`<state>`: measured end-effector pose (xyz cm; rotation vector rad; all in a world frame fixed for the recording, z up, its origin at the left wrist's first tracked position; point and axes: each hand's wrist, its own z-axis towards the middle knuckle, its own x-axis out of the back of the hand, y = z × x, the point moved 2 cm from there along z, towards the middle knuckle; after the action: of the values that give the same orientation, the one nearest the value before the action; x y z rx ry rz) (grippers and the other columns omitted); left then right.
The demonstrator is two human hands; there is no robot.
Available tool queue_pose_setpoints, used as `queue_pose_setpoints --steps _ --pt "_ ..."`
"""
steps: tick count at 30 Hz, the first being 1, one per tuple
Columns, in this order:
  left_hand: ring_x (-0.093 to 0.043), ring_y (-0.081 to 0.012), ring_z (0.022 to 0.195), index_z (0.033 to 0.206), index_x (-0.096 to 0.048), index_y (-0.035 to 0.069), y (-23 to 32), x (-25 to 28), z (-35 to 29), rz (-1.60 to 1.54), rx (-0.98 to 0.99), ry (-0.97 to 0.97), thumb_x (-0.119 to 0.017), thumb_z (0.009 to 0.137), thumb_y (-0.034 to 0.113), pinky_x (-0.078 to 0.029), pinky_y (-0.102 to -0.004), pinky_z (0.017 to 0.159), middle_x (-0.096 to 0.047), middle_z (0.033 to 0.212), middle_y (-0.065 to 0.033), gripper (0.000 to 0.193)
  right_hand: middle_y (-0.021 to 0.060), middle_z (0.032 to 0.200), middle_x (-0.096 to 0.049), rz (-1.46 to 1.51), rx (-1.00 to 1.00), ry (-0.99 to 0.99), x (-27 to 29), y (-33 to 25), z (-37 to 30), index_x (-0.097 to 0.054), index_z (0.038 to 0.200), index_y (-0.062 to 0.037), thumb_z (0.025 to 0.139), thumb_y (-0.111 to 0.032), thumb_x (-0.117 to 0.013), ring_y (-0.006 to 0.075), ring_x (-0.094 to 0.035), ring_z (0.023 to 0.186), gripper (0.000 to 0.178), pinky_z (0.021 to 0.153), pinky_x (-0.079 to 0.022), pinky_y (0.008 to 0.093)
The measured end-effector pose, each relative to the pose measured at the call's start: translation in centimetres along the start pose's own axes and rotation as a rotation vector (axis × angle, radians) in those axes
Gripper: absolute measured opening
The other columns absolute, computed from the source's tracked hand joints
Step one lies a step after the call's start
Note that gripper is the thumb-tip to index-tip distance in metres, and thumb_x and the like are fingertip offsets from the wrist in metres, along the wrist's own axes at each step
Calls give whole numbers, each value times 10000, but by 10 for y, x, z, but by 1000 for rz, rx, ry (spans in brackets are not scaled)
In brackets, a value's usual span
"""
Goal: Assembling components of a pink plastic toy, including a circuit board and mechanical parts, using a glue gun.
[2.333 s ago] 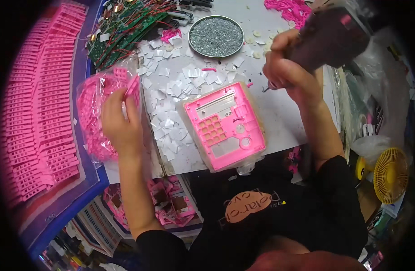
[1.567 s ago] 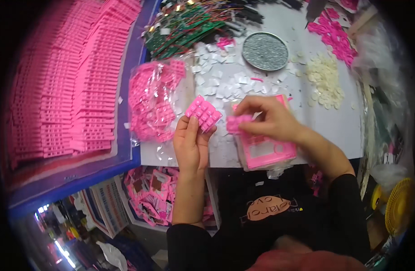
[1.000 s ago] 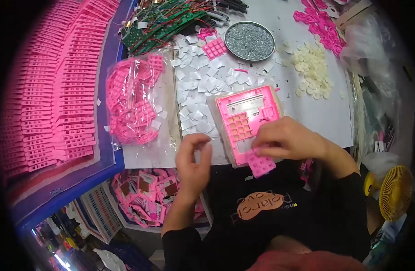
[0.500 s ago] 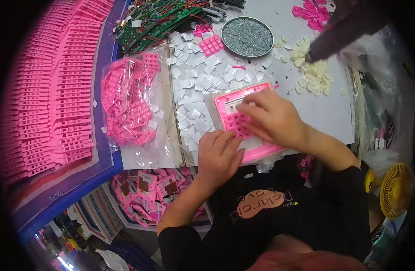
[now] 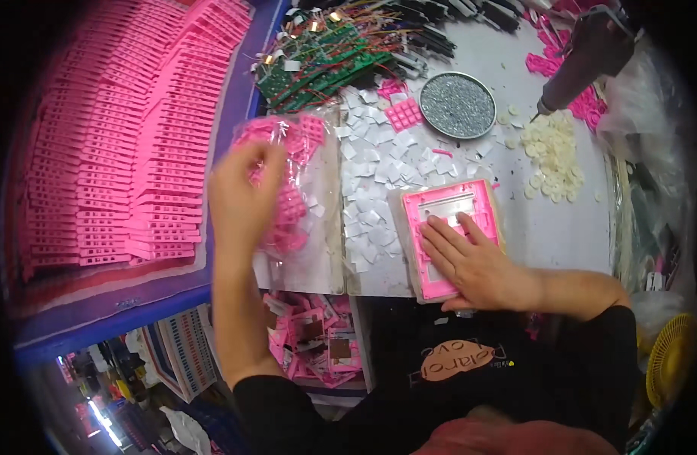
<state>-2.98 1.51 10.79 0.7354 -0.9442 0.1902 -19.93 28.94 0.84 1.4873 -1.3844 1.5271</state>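
Observation:
My right hand (image 5: 474,265) lies flat over a pink plastic casing (image 5: 432,284), its fingers spread across the inside. The casing rests on a pad (image 5: 406,227) near the table's front edge, and a clear window strip (image 5: 447,206) shows in its upper part. Much of its lower half is hidden under my hand. Over to the left, my left hand (image 5: 246,193) is above a clear plastic bag of pink keypads (image 5: 291,208). Pink shows in the gap between thumb and fingers; the fingertips are partly hidden, and I see nothing held.
Pink casings (image 5: 98,152) stand in long rows at left. Circuit boards (image 5: 326,64), white paper squares (image 5: 371,208), a loose pink keypad (image 5: 404,114), a round dish of small screws (image 5: 458,105) and pale discs (image 5: 553,155) cover the table. An electric screwdriver (image 5: 583,64) hangs at right.
My left hand has left the casing and moved left to the bag of keypads. My right hand has gone from curled fingers over the casing to lying flat. The whole view has shifted.

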Motion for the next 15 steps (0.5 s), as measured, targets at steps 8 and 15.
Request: queue_pose_setpoints --steps 8,15 --pt "-469 -390 1394 1335 -642 68 -192 -97 164 338 853 -360 -677 810 640 -185 -722 1130 -536 1484 -147 776 216 1605 -300 60 20 46 -6 0 2 -366 1497 60 749 -545 -779 354 -218 1526 1047 1187 -216 595" --pt "-563 -355 1246 1246 -679 70 -177 -116 181 230 924 -478 -729 796 585 -362 -583 1037 -613 1333 -153 686 234 1609 -278 46 33 53 -13 2 -1 -334 1511 55 756 -591 -744 383 -215 1521 1075 1179 -213 608"
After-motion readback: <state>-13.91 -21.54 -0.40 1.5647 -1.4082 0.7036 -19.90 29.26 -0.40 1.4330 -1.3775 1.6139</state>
